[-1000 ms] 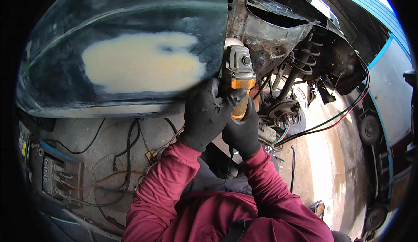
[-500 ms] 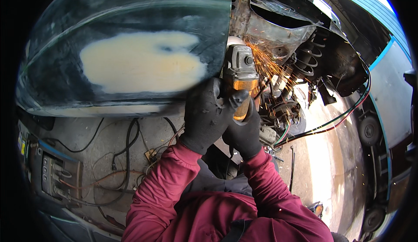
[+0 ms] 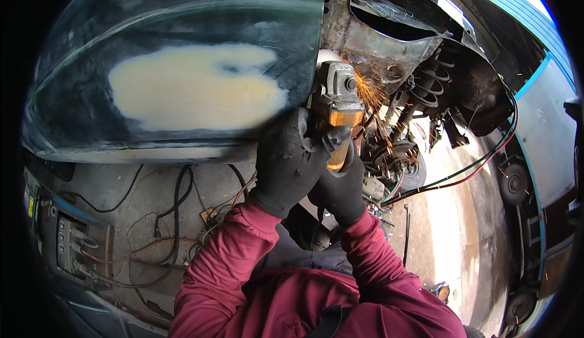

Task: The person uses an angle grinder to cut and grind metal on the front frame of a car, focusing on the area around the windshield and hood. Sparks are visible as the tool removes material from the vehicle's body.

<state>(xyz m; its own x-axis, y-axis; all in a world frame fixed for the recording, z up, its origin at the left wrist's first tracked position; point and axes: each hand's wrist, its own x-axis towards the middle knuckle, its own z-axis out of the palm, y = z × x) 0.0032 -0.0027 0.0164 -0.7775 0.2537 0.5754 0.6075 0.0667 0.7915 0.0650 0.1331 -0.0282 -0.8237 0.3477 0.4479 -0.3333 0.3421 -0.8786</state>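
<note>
Both my hands wear black gloves and are closed around an angle grinder (image 3: 345, 119) with an orange body and grey metal head. My left hand (image 3: 286, 164) grips its left side, close to the head. Lower on the body, partly behind the left, is my right hand (image 3: 342, 189). The grinder's head is at the edge of a dark car door panel (image 3: 176, 27) with a large cream filler patch (image 3: 194, 88). Orange sparks (image 3: 368, 91) spray to the right, toward bare, rusty car bodywork (image 3: 383, 55). The disc's contact point is hidden behind the head.
A coil spring (image 3: 433, 82) and other suspension parts stand exposed at right. Red, green and black hoses (image 3: 453, 177) cross there. At lower left, a welding-type machine (image 3: 76, 243) has cables (image 3: 177, 216) trailing over the concrete floor (image 3: 134, 192). A wheel (image 3: 515, 183) is at far right.
The grinder has shifted very slightly, with both hands still on it. The spark spray is narrower and falls more downward than before.
</note>
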